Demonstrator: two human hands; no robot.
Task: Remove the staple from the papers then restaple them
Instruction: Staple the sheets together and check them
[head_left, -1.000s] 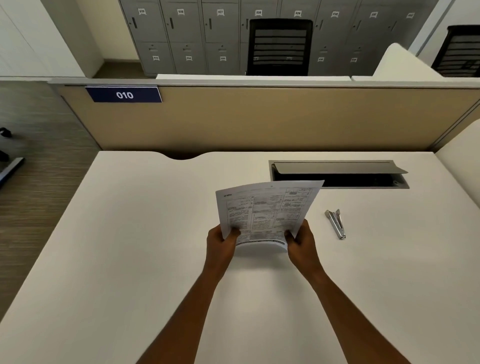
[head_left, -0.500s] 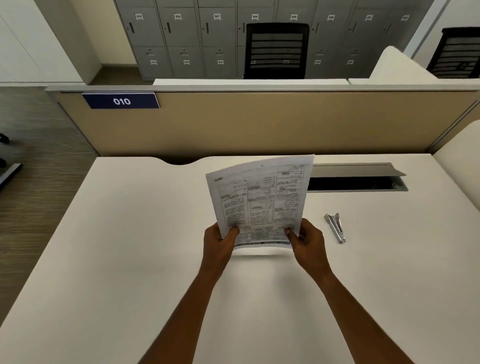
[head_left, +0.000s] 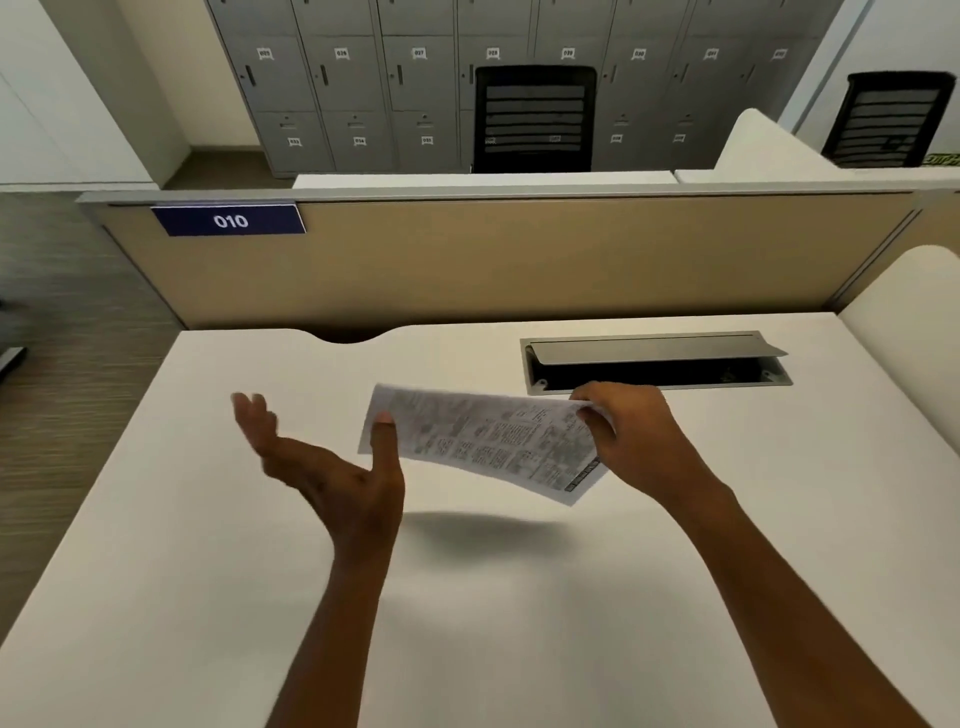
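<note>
Matt white desk (head_left: 519, 623), printed paper sheets (head_left: 483, 441)

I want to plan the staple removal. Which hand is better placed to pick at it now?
Left, probably. The left hand is open and free; the right hand holds the papers above the desk.

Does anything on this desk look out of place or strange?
Only small things. The cable hatch in the desk stands propped open. The papers hang tilted in the air, gripped by the right hand alone; the left hand is open.
</note>
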